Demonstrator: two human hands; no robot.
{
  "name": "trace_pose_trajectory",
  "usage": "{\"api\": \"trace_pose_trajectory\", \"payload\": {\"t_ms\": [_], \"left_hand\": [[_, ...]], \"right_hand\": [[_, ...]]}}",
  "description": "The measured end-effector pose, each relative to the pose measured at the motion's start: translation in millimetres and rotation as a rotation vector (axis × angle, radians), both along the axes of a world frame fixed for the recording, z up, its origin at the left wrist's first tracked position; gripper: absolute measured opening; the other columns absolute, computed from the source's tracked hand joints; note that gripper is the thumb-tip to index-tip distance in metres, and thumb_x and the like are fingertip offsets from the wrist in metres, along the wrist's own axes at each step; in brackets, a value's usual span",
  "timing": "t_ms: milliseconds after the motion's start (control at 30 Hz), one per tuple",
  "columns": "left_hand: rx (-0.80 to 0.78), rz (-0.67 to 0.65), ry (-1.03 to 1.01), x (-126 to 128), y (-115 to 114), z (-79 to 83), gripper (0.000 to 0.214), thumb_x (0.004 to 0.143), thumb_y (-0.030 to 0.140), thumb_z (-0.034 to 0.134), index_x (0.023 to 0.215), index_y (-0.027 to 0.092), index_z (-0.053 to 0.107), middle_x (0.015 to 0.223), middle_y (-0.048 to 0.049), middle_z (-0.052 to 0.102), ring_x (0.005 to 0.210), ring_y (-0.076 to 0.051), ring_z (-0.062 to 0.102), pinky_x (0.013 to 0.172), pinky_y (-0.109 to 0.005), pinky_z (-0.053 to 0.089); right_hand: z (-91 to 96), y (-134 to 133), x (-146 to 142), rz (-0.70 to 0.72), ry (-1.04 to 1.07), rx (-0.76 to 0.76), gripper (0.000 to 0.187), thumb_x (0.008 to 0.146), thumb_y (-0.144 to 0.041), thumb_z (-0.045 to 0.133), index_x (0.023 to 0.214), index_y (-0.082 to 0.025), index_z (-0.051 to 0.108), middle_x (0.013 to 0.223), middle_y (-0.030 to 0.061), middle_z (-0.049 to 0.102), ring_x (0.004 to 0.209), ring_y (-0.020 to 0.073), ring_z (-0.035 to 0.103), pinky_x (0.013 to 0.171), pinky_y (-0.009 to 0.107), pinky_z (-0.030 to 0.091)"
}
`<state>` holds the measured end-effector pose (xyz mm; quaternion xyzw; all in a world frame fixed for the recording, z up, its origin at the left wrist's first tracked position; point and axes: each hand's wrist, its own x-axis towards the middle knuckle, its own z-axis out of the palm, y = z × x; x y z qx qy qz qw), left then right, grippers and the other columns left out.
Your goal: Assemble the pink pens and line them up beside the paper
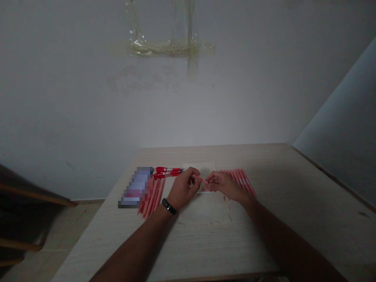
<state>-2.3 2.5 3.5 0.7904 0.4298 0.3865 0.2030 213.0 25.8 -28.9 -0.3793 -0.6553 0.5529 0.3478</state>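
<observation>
My left hand [184, 188] and my right hand [225, 185] meet over the middle of a pale wooden table [293, 203]. Both are closed on the same red pen [200, 179], which bridges the gap between their fingertips. A black band sits on my left wrist. A row of red pen barrels [242, 181] lies just right of my right hand. More pinkish-red barrels [152, 197] lie in a bunch left of my left hand. Beyond that hand lie two or three red pens with clips [168, 171].
A blurred flat box [135, 187] lies at the left beside the bunch. A pale sheet [202, 207] lies under my hands. A grey wall with old tape stands behind the table. Dark wooden furniture [26, 211] stands at the left on the floor.
</observation>
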Motion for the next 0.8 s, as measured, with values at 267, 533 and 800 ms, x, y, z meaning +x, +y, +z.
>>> {"api": "trace_pose_trajectory", "payload": {"t_ms": [267,533,800], "left_hand": [[-0.004,-0.01,0.021,-0.3,1.8,1.1,0.004,0.085,0.02,0.057,0.084,0.019,0.053,0.075,0.0012,0.057,0.068,-0.013,0.051,0.063,-0.024,0.038],[-0.086,-0.01,0.175,-2.2,6.1,-7.2,0.014,0.082,0.017,0.06,0.094,0.019,0.065,0.083,-0.0029,0.066,0.077,-0.016,0.058,0.069,-0.025,0.041],[-0.159,0.097,0.234,-8.4,14.5,-21.1,0.018,0.086,0.032,0.061,0.095,0.017,0.067,0.08,-0.0046,0.068,0.069,-0.015,0.057,0.06,-0.024,0.038]], "right_hand": [[-0.3,2.8,5.9,-0.134,-0.013,0.059,0.029,0.075,-0.042,0.074,0.086,-0.017,0.062,0.075,0.0014,0.066,0.067,0.0138,0.06,0.06,0.024,0.045],[6.8,-0.3,5.2,-0.241,-0.156,0.227,0.018,0.081,-0.035,0.067,0.082,-0.018,0.064,0.073,0.0002,0.063,0.066,0.0135,0.057,0.058,0.023,0.042],[7.8,-2.2,5.7,-0.334,-0.23,0.311,0.007,0.082,-0.024,0.063,0.083,-0.018,0.06,0.076,0.0002,0.064,0.069,0.0137,0.06,0.062,0.024,0.045]]}}
